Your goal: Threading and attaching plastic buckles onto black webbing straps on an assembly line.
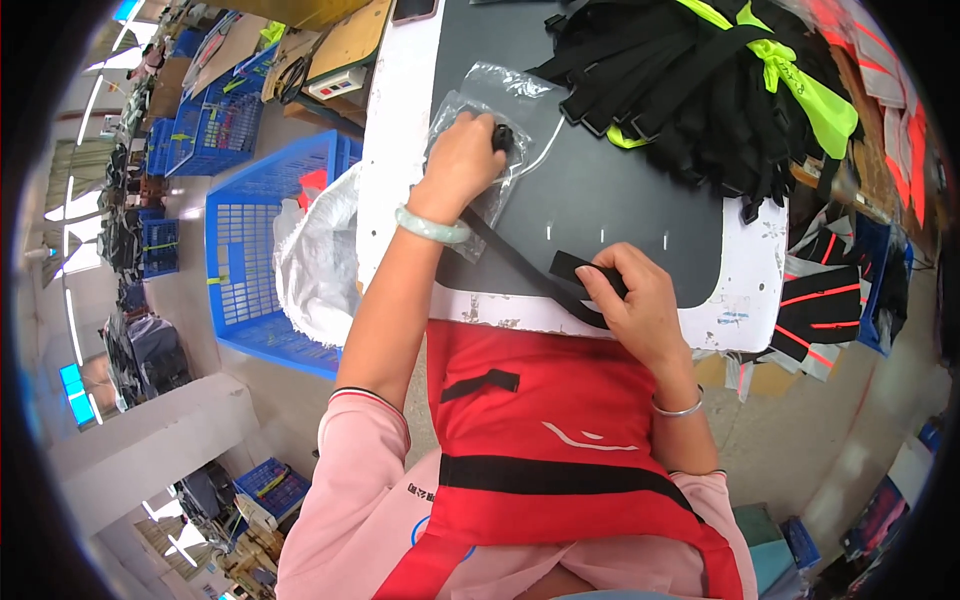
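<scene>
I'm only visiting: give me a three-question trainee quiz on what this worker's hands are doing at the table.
1. True or false: the left hand rests on a clear plastic bag.
2. What does the right hand grip: A) scissors, B) a black strap, C) a blue basket?
3. Fill in: the pile of black straps lies toward the table's far ____ side.

Key: 1 true; 2 B; 3 right.

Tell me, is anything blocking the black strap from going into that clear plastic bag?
Nothing visible does. The left hand presses one end of the long black fabric strap right at the clear plastic bag on the dark table mat; the right hand holds the other end. The pile of black straps lies apart.
</scene>
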`<state>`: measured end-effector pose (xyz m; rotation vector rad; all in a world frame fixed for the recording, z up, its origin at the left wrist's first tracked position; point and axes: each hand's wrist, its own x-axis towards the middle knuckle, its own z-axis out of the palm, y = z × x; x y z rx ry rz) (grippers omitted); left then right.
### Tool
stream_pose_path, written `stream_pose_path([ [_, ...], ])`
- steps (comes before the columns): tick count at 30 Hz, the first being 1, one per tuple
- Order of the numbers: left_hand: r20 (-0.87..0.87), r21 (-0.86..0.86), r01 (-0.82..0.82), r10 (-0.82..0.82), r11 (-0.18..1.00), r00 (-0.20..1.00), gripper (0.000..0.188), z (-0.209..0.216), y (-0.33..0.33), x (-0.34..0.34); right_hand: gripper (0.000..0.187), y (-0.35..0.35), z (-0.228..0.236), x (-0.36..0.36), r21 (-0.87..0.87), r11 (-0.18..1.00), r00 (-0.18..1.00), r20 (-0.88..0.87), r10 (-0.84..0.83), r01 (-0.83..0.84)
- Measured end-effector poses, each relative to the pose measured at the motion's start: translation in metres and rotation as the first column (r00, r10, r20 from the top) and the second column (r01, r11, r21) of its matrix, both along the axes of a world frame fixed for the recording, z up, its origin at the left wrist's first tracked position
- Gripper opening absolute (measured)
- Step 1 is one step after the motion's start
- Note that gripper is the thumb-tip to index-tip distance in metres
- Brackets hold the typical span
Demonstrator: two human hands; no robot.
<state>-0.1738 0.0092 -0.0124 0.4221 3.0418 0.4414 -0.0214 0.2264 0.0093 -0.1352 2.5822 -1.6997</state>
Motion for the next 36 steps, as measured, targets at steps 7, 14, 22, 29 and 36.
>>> stream_pose_path([
  [7,0.034,0.13,-0.076,0.072,0.989,0.997,0.031,-0.004,-0.013,0.002,0.019,0.006,-0.002,0.0,0.015,1.0,1.0,-0.011,-0.004,0.004],
  [14,-0.133,0.046,-0.053,0.059,0.998,0.989,0.024,-0.007,-0.015,0.008,0.019,0.005,0.0,0.003,0.008,1.0,1.0,-0.016,0.009,-0.009],
  [22,0.404,0.796,-0.358,0.013,0.489,0.915,0.009,0.043,0.026,0.085,0.018,-0.004,0.012,-0.019,-0.201,0.973,0.994,0.032,-0.107,0.111],
  [29,0.311,0.822,-0.303,0.065,0.482,0.948,0.005,0.035,0.054,0.12,0.018,-0.008,0.003,-0.016,-0.036,0.986,0.984,-0.07,-0.162,0.16],
  [36,-0.019,0.691,-0.094,0.147,0.717,0.989,0.015,0.021,0.063,0.132,0.018,-0.01,-0.004,-0.009,-0.087,0.978,0.982,0.047,-0.184,0.188],
])
